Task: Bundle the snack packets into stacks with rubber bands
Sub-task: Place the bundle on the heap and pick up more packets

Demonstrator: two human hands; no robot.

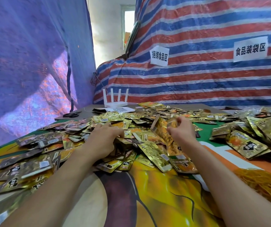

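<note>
Across the middle of the table (85,194), which wears a printed cloth, a loose heap of gold snack packets (147,115) spreads from the far edge toward you. Your left hand (105,138) lies palm down on the heap, its fingers (119,132) bent with the tips among the packets; whether they pinch one cannot be told. Your right hand (183,130) is raised just above the heap, thumb and fingers pinching a held stack (160,130) of gold packets that stands on edge, tilted toward your left hand. The two hands are near each other but apart.

Toward the left edge lie darker brown packets (28,163), overlapping the gold ones. Along the right edge sits a second pile of gold packets (249,141), set apart from the main heap by a strip of green cloth. At the right edge, nearer you, lies a mound of orange-yellow rubber bands (262,187).

At the far edge a white router (115,103) stands with four antennas up, and black scissors (70,114) lie near the far left corner. Behind the table hangs a striped tarp (197,76) bearing two paper signs (250,49).
</note>
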